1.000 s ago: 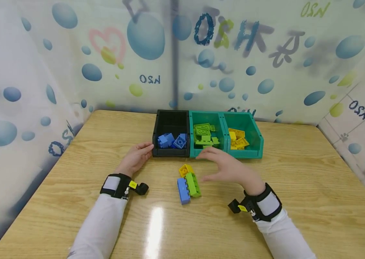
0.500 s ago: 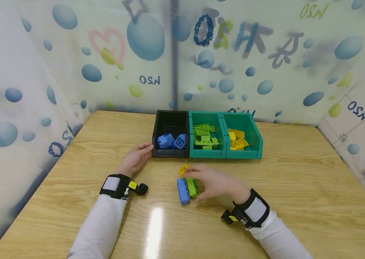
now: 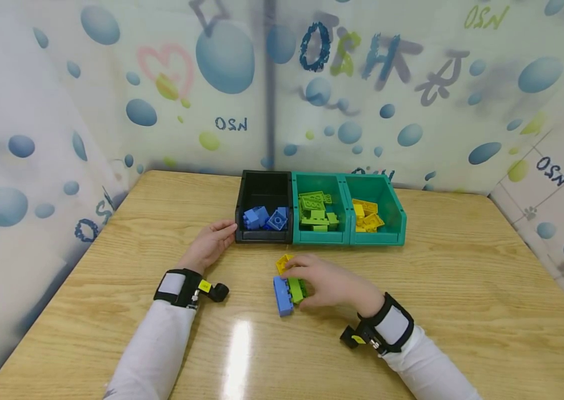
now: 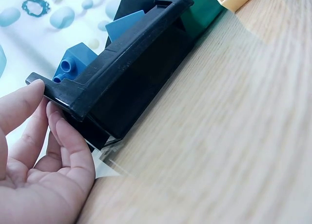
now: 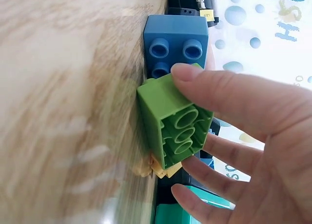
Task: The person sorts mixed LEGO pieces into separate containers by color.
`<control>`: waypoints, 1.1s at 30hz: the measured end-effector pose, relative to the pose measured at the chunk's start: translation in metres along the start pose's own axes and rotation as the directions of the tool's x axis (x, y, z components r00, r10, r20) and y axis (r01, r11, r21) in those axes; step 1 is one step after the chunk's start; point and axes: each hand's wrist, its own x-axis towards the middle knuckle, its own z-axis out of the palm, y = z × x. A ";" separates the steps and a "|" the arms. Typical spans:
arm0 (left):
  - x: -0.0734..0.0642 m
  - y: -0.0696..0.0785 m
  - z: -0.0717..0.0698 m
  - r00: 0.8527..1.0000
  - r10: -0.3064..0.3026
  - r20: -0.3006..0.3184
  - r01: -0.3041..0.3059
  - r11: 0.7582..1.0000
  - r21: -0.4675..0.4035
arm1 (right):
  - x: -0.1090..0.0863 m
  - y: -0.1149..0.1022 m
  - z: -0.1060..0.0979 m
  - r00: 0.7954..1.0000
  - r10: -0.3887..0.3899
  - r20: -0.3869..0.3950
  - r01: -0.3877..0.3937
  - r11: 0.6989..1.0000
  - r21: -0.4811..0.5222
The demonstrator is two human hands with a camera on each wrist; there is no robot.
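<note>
My right hand (image 3: pixel 334 283) pinches a green toy building block (image 5: pixel 161 99) lying on the table, thumb at one end and fingers at the other. Its hollow underside with round tubes faces the palm in the right wrist view. A blue block (image 3: pixel 282 295) lies against its left side, studs toward it. Just beyond is a yellow block (image 3: pixel 282 263), partly covered by my fingers. My left hand (image 3: pixel 210 244) grips the front left corner of a black bin (image 4: pixel 136 77), thumb and fingers at its edge. Blue blocks (image 3: pixel 277 219) lie inside that bin.
Joined to the black bin's right are two teal bins, one (image 3: pixel 321 238) with several green blocks (image 3: pixel 314 205), the other (image 3: pixel 378 239) with several yellow blocks (image 3: pixel 369 216). They stand on a wooden table (image 3: pixel 462 278) before a patterned curtain (image 3: pixel 282 111).
My right hand has come down and left from in front of the teal bins onto the green block, and its fingers have closed on it. The left hand has stayed at the black bin.
</note>
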 end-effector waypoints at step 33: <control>0.000 -0.001 -0.001 1.000 0.006 0.002 -0.006 1.000 0.025 | -0.004 -0.004 -0.009 1.000 -0.007 -0.021 0.007 1.000 0.018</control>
